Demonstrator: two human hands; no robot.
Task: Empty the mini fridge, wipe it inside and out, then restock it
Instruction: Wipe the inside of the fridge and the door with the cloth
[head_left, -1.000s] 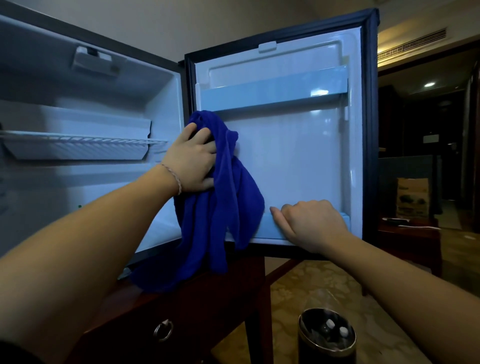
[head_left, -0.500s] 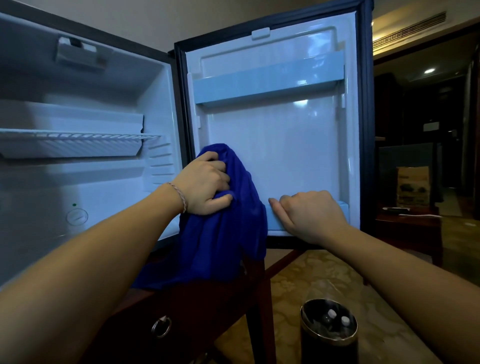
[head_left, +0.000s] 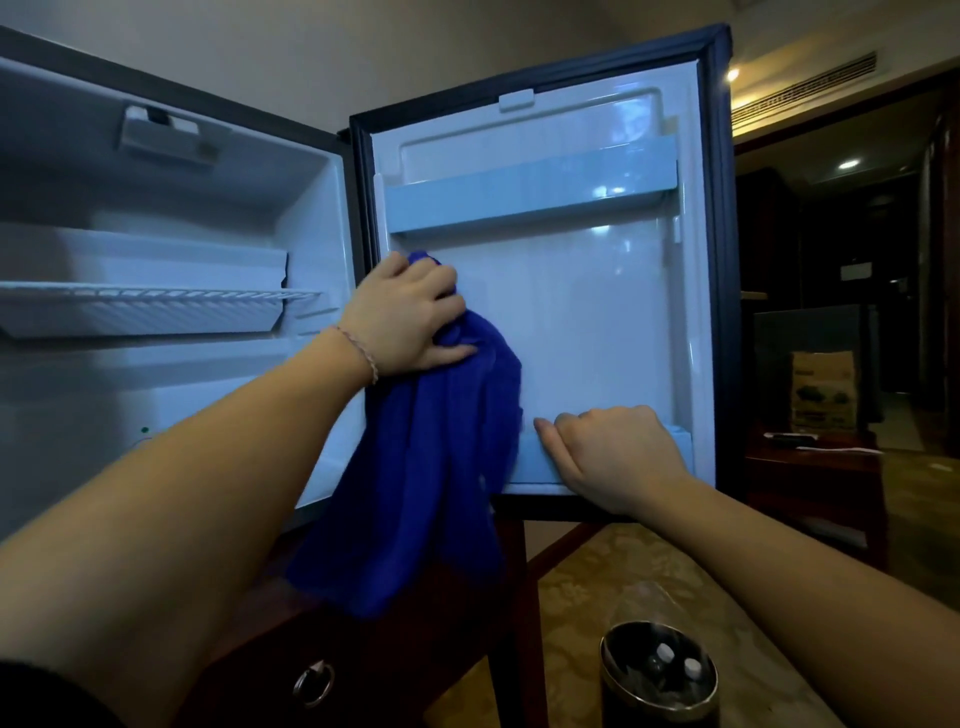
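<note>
Your left hand (head_left: 410, 317) clutches the blue cloth (head_left: 441, 467) against the fridge door (head_left: 597, 322); your right hand (head_left: 613, 452), fingers curled, grips the lower door shelf (head_left: 680, 441).

Hidden and cropped parts

The blue cloth (head_left: 436, 467) covers the door's (head_left: 582, 332) seven-o'clock corner; the bin (head_left: 660, 675) is cropped at six o'clock.

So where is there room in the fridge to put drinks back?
The wire shelf is bare, and so is the upper door shelf. The lower door shelf is crowded: the right hand grips it, and the blue cloth hangs beside it.
</note>
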